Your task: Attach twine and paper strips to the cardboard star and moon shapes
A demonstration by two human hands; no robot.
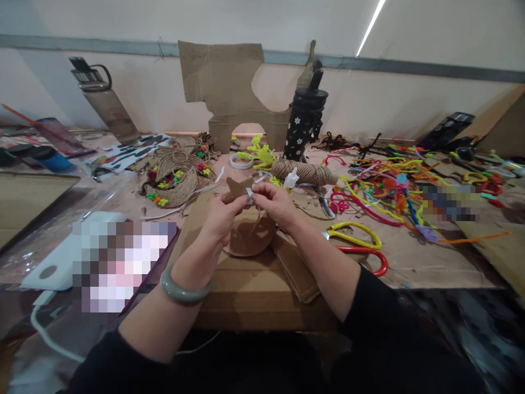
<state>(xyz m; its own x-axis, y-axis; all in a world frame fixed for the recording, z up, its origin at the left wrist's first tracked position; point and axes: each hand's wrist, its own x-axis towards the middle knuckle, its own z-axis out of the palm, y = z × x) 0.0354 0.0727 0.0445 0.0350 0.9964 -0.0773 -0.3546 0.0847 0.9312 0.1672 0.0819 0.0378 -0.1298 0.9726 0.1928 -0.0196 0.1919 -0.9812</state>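
Note:
Above the middle of the work surface my two hands meet, fingertips almost touching. My left hand (219, 216) is closed in a pinch at a brown cardboard cutout (252, 235) with a rounded lower part and a pointed top. A small white strip (249, 192) shows between the fingertips of both hands. My right hand (276, 203) is closed too, thumb and forefinger pinching that strip. The fingers cover part of the cutout. Below it lies a thick corrugated cardboard block (205, 273). Close by are a white-capped glue bottle (291, 179) and a jute twine roll (305, 171).
Scissors (356, 235) with yellow and red handles lie right of my right forearm. Colourful pipe cleaners (394, 191) spread across the right. Twine coils with flowers (172, 175) are at left, beyond a phone (131, 262) and a white power bank (61, 257). Bottles (305, 120) stand behind.

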